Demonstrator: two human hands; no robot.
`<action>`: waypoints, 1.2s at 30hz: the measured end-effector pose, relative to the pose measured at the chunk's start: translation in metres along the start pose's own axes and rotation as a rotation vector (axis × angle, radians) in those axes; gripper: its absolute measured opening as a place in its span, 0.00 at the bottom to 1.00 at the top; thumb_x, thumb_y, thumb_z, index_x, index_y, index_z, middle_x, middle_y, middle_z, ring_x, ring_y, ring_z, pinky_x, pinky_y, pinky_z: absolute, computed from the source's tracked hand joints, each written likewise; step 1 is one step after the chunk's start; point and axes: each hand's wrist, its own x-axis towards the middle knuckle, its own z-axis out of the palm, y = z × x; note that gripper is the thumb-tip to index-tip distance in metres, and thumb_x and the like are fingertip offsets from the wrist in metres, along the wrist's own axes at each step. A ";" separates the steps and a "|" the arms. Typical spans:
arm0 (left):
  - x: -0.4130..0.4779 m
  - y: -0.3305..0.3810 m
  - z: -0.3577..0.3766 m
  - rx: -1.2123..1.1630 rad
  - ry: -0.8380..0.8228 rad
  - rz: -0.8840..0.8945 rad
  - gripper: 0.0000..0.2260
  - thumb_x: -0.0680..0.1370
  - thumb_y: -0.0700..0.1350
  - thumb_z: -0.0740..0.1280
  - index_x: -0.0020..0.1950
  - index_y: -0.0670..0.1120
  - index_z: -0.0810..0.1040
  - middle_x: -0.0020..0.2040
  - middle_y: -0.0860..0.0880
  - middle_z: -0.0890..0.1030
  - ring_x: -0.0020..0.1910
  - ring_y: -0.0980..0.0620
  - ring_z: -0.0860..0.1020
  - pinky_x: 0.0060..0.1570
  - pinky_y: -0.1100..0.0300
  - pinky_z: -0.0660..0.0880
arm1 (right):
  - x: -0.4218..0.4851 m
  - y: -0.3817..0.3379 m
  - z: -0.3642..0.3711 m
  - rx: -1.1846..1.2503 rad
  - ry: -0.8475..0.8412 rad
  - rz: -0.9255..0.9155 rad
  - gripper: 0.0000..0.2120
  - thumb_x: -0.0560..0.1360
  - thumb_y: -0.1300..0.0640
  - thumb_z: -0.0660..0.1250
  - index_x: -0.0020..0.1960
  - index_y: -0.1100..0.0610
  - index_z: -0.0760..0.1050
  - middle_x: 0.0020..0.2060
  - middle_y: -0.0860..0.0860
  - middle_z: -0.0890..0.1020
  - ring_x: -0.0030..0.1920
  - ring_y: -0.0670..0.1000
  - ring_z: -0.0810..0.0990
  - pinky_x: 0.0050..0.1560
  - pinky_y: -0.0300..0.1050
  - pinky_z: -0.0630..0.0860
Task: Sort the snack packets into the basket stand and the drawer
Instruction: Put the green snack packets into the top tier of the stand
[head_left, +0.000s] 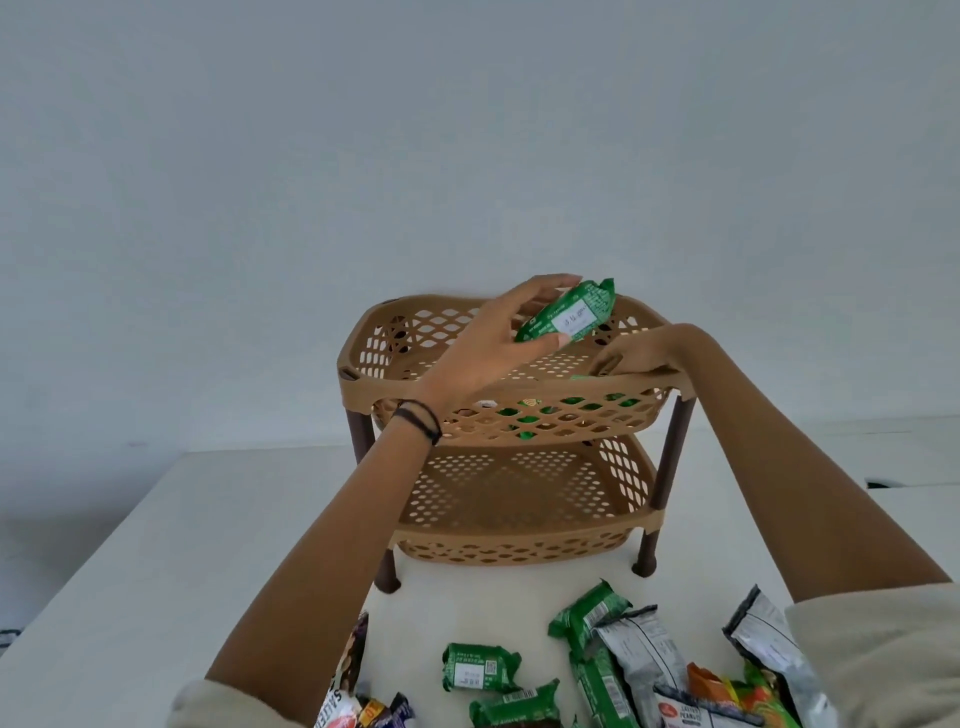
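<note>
A tan two-tier basket stand (431, 387) with dark legs stands on the white table. My left hand (488, 348) holds a green snack packet (569, 317) between thumb and fingers above the top basket. My right hand (641, 353) reaches over the front right rim into the top basket, its fingertips hidden behind the rim. Several green packets (540, 413) show through the top basket's holes. The lower basket (514, 499) holds nothing visible. More green packets (480, 666), silver packets (644, 660) and other snacks lie on the table near me.
The white table (208, 519) runs to a plain wall behind the stand. Its left edge drops to the floor. A dark gap (883, 483) shows at the table's right side. Loose packets (348, 675) crowd the near edge between my arms.
</note>
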 end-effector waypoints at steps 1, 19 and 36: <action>0.009 -0.004 0.002 0.012 -0.003 -0.011 0.23 0.76 0.43 0.67 0.70 0.54 0.66 0.64 0.50 0.74 0.58 0.56 0.72 0.50 0.66 0.75 | 0.000 0.002 0.001 0.012 0.029 -0.013 0.15 0.79 0.56 0.58 0.64 0.51 0.73 0.57 0.51 0.78 0.53 0.51 0.79 0.58 0.47 0.76; 0.105 -0.056 0.043 0.312 -0.327 -0.130 0.30 0.75 0.40 0.67 0.73 0.49 0.58 0.65 0.42 0.73 0.64 0.46 0.71 0.60 0.57 0.67 | 0.010 0.024 0.003 0.915 0.443 -0.171 0.23 0.73 0.64 0.68 0.66 0.57 0.69 0.59 0.56 0.72 0.46 0.48 0.80 0.31 0.34 0.79; 0.069 -0.077 0.015 0.506 -0.323 -0.220 0.20 0.78 0.47 0.64 0.69 0.49 0.67 0.66 0.46 0.73 0.65 0.48 0.71 0.63 0.53 0.68 | 0.057 0.035 -0.005 0.393 0.460 0.172 0.20 0.66 0.57 0.76 0.51 0.56 0.68 0.49 0.53 0.73 0.51 0.53 0.75 0.55 0.50 0.74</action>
